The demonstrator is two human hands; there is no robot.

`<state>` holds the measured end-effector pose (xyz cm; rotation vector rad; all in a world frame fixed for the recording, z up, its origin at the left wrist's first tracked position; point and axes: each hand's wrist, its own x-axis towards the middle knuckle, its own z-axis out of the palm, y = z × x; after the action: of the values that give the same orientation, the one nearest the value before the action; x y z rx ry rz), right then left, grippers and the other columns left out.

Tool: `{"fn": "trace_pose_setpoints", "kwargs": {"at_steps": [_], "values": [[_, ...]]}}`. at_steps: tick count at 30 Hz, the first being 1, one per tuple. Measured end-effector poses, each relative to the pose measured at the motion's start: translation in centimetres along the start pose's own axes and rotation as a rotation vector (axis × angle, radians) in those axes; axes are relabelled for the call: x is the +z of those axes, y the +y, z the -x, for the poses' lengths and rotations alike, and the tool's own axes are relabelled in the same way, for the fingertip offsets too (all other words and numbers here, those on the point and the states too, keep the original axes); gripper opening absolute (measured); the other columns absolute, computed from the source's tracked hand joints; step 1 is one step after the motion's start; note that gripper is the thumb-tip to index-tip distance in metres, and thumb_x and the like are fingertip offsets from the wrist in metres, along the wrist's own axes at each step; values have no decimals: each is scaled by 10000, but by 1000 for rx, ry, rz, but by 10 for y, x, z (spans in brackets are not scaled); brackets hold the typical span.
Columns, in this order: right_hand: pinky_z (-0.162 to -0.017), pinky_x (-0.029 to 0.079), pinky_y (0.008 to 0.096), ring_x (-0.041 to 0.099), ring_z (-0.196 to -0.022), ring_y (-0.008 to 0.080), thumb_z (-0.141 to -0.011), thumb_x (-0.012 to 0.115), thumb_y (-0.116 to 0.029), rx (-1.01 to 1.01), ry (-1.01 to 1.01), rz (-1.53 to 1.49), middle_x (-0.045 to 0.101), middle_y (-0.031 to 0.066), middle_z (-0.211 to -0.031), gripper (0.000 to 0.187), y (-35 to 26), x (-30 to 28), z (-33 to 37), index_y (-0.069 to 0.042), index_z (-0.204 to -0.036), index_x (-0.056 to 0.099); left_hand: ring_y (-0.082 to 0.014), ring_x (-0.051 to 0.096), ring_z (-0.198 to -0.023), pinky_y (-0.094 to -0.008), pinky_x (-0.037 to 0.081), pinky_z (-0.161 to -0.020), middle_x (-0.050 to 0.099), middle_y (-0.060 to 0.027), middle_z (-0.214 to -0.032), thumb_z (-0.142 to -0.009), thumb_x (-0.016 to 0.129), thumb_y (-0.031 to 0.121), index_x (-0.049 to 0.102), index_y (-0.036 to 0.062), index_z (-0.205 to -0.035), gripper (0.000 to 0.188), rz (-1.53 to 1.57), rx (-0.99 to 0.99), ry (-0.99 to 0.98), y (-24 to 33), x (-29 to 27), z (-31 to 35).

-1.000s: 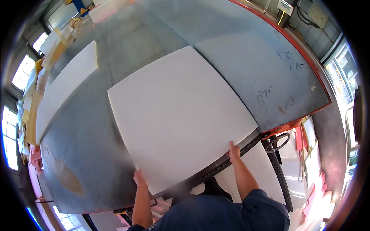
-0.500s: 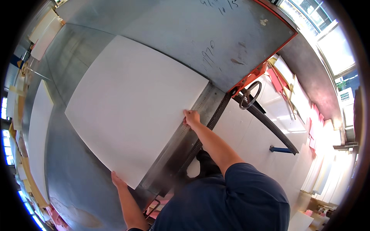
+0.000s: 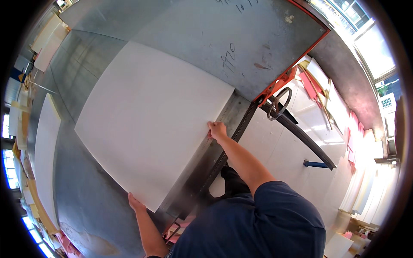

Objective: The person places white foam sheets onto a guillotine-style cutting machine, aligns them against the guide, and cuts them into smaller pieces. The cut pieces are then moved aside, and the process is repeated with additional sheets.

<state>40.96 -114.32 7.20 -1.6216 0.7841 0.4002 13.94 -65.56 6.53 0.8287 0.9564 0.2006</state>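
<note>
A large white sheet (image 3: 152,120), its material unclear, lies flat on a grey metal worktable (image 3: 92,206). My right hand (image 3: 217,130) is closed at its right edge, thumb on top and fingers curled at the side. At the near left edge, close to the sheet's near corner, my left hand (image 3: 136,203) grips the border; part of its fingers is hidden by the sheet. The far edge of the sheet runs along a raised grey metal panel (image 3: 193,34) with an orange-red border.
Beside the sheet's right edge runs a ruler-like strip (image 3: 226,111) and a dark toothed rail (image 3: 244,122). A handwheel (image 3: 279,104) and a long dark beam (image 3: 307,137) stand to the right. Another white sheet (image 3: 47,155) lies at the left. Pink and white offcuts (image 3: 316,86) lean near the wall.
The view has shifted slightly. Both hands keep about the same places on the sheet's edges, and the sheet shows no clear movement against the panel.
</note>
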Motion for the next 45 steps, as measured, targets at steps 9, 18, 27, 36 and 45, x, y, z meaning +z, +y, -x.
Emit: {"fn": "trace_pose_setpoints", "kwargs": {"at_steps": [9, 18, 27, 36, 45], "values": [[-506, 573, 324, 653, -538, 202, -917, 633, -294, 23, -11, 28, 642, 112, -664, 369, 7, -4, -8, 47, -775, 642, -294, 601, -1117, -434, 513, -938, 616, -121, -1228, -1017, 386, 347, 520, 7, -1279, 450, -68, 15, 27, 1, 1, 3], [-494, 571, 330, 648, -541, 207, -914, 630, -268, -30, -24, 34, 639, 116, -673, 336, 9, -5, -19, 51, -816, 664, -270, 618, -1069, -414, 515, -915, 632, -121, -1157, -988, 457, 280, 545, 9, -1213, 363, -20, 57, -9, -2, -5, -2], [-882, 485, 461, 653, -971, 333, -906, 523, -457, -397, 359, 783, 700, 139, -932, 433, -23, 11, 43, -57, -987, 668, -223, 594, -1118, -388, 473, -980, 619, -90, -1192, -963, 557, 236, 531, 15, -1268, 377, -246, 134, -48, -7, 9, 24], [-1101, 342, 423, 372, -1354, 313, -889, 615, -344, -1135, -201, 1157, 443, 111, -1443, 577, 14, 90, 110, -75, -1375, 457, -175, 546, -1155, -320, 398, -1005, 618, -82, -1247, -960, 578, 393, 554, 14, -1321, 524, -222, 62, 183, -71, -40, 60], [-1174, 236, 399, 259, -1436, 285, -883, 622, -364, -1133, -256, 1377, 329, 102, -1538, 671, 30, 110, 107, -46, -1428, 394, -175, 558, -1152, -323, 386, -1016, 625, -89, -1241, -1000, 503, 366, 517, 25, -1359, 495, -384, 148, 230, -58, -12, 100]]}}
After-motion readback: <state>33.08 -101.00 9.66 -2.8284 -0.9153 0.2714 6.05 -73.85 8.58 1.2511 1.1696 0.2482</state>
